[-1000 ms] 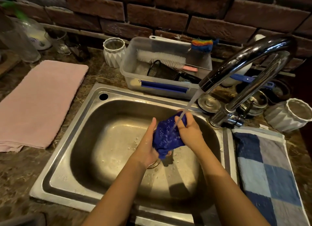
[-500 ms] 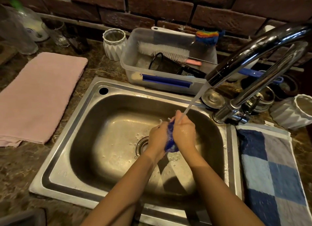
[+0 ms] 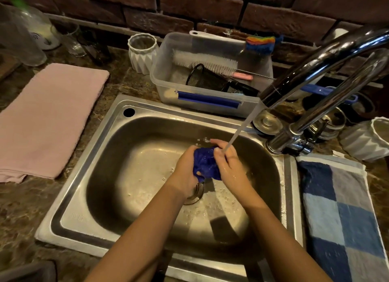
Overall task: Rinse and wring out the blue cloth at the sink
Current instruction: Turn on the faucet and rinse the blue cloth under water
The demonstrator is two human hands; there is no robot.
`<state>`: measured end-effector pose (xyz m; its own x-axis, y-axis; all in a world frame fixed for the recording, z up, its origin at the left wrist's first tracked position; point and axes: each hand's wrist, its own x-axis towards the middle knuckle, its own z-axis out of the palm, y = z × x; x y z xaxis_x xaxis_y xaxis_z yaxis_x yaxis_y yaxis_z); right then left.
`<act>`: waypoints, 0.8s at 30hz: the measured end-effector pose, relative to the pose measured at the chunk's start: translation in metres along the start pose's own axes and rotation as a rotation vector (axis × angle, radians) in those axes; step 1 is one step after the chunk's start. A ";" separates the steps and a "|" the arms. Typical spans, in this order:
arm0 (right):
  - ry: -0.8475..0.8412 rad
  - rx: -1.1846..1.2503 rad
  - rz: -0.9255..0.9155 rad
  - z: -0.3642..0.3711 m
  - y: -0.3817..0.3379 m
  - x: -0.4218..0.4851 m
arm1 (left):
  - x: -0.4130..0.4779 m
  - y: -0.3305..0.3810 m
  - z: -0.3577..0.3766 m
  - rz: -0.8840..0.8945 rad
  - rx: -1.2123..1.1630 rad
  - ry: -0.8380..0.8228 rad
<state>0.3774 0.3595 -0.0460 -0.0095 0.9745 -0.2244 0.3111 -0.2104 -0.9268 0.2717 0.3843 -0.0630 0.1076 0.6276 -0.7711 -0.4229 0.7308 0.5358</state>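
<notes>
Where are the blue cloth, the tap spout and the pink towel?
blue cloth [image 3: 205, 162], head view, its bunched middle.
tap spout [image 3: 268, 96], head view, the outlet end.
pink towel [image 3: 48, 119], head view, its flat middle.

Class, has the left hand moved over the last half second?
Yes. The left hand shifted left and now overlaps the drain, which showed beside it before.
</notes>
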 end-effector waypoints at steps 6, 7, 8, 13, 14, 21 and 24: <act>0.086 -0.236 -0.013 0.004 -0.005 -0.007 | -0.011 0.000 0.021 -0.035 -0.043 0.022; 0.127 -0.250 0.040 0.005 -0.009 -0.004 | -0.010 -0.001 0.023 -0.001 -0.008 0.051; 0.145 -0.304 0.054 0.005 -0.012 -0.004 | -0.009 -0.001 0.024 0.051 0.039 0.090; 0.141 -0.466 0.033 0.003 -0.026 0.005 | -0.005 0.000 0.027 0.310 0.169 0.239; 0.126 -0.497 0.094 0.003 -0.028 0.009 | -0.004 -0.001 0.026 0.353 0.201 0.263; 0.178 -0.501 0.098 0.006 -0.021 0.011 | -0.008 -0.006 0.022 0.601 0.427 0.321; 0.211 -0.326 0.158 0.004 -0.022 0.006 | -0.008 -0.008 0.018 0.698 0.517 0.303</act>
<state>0.3670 0.3695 -0.0282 0.2473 0.9339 -0.2584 0.5776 -0.3562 -0.7345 0.2907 0.3780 -0.0550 -0.2916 0.9276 -0.2333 0.1593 0.2876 0.9444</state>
